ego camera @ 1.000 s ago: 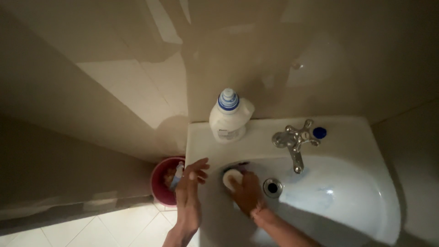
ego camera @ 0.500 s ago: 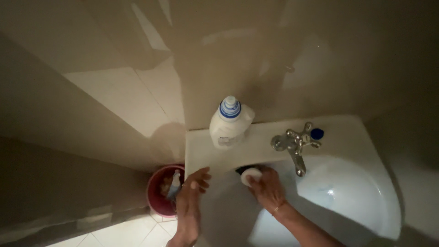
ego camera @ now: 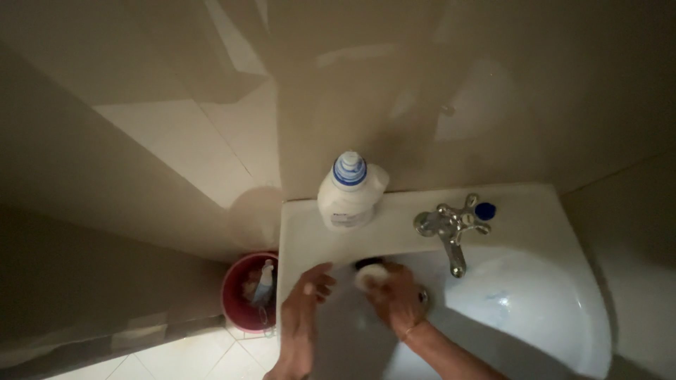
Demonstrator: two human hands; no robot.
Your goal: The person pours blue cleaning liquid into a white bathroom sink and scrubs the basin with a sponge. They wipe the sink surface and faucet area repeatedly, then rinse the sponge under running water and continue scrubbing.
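My right hand [ego camera: 396, 299] presses a pale scrubbing sponge [ego camera: 370, 275] with a dark underside against the inner back-left wall of the white sink [ego camera: 542, 338]. The hand covers most of the overflow hole. My left hand [ego camera: 304, 309] rests flat on the sink's left rim, fingers spread, holding nothing. A white detergent bottle [ego camera: 346, 193] with a blue-striped cap stands upright on the sink's back ledge, just beyond both hands.
A chrome tap [ego camera: 451, 231] juts over the basin, with a small blue cap [ego camera: 485, 210] behind it. A red bucket [ego camera: 236, 299] holding a spray bottle [ego camera: 263, 281] stands on the tiled floor left of the sink. Beige tiled walls close in behind.
My right hand moved with the sponge along the basin's back wall, right toward the tap and then back left and lower. The left hand stayed on the rim. The view shifted slightly.
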